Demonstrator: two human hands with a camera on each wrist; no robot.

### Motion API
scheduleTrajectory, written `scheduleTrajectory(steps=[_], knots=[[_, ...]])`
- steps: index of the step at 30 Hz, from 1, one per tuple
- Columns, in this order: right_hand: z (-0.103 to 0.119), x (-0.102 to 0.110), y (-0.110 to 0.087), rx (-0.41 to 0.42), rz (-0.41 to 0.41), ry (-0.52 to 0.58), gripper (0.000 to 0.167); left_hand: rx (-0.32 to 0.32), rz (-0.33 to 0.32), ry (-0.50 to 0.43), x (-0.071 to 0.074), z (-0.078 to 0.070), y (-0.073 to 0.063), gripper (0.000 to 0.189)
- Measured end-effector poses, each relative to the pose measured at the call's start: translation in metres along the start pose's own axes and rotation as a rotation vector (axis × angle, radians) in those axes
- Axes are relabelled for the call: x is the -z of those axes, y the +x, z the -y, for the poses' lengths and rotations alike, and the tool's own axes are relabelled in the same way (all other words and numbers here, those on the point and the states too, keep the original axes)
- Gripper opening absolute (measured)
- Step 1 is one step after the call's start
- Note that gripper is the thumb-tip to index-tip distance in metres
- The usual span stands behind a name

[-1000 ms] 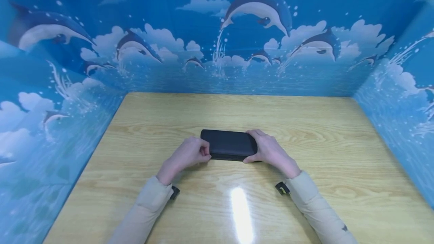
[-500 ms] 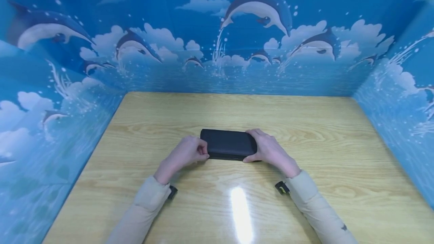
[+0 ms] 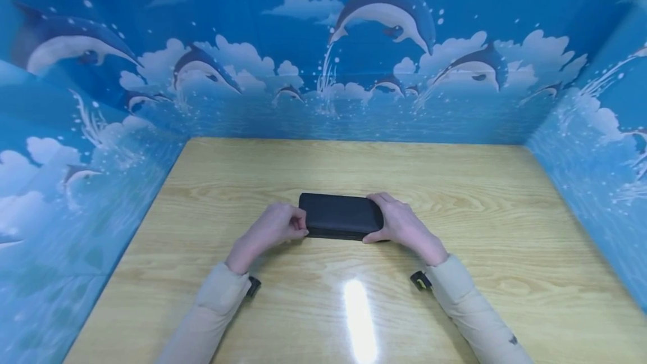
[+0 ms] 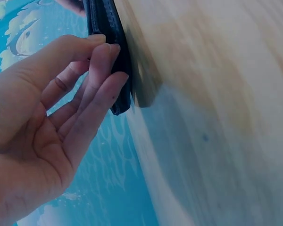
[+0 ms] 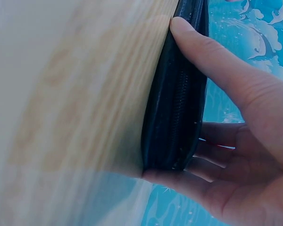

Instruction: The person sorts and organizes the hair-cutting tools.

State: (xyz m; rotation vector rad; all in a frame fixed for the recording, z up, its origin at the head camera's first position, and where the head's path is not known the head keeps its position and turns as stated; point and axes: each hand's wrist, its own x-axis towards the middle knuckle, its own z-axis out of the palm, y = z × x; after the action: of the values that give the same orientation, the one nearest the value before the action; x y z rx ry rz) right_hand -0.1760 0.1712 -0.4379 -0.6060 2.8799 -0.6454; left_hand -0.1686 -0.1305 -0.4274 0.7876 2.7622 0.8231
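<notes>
A long black zippered wallet (image 3: 341, 212) lies flat on the wooden table, its zipper edge towards me. My left hand (image 3: 275, 224) is at the wallet's front left corner, thumb and forefinger pinching at the zipper; the pull itself is hidden by the fingertips. Around the right end curls my right hand (image 3: 402, 224), thumb on the front edge and fingers at the back. In the right wrist view the zipper teeth (image 5: 181, 94) run along the wallet's side, and the thumb (image 5: 212, 52) presses near its edge.
The pale wood-grain table (image 3: 455, 178) meets blue dolphin-print walls (image 3: 283, 111) at the back and both sides. A bright light reflection (image 3: 360, 319) shows on the near part of the table.
My left hand has slid a little to the left along the wallet's front edge, still pinching. The right hand and the wallet have stayed nearly in place.
</notes>
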Motion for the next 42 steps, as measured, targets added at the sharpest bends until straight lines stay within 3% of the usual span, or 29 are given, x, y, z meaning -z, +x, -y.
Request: scheduleTrajectory(steps=[11, 30, 42], knots=[[0.000, -0.001, 0.000, -0.011, 0.007, 0.014, 0.103, -0.023, 0.055, -0.066, 0.004, 0.008, -0.002, 0.021], [0.001, 0.001, -0.001, -0.008, 0.006, 0.012, 0.103, -0.025, 0.042, -0.069, 0.010, 0.016, -0.002, 0.022], [0.000, 0.001, 0.000, -0.012, 0.014, 0.007, 0.102, 0.007, 0.036, -0.104, 0.014, 0.022, -0.001, 0.025]])
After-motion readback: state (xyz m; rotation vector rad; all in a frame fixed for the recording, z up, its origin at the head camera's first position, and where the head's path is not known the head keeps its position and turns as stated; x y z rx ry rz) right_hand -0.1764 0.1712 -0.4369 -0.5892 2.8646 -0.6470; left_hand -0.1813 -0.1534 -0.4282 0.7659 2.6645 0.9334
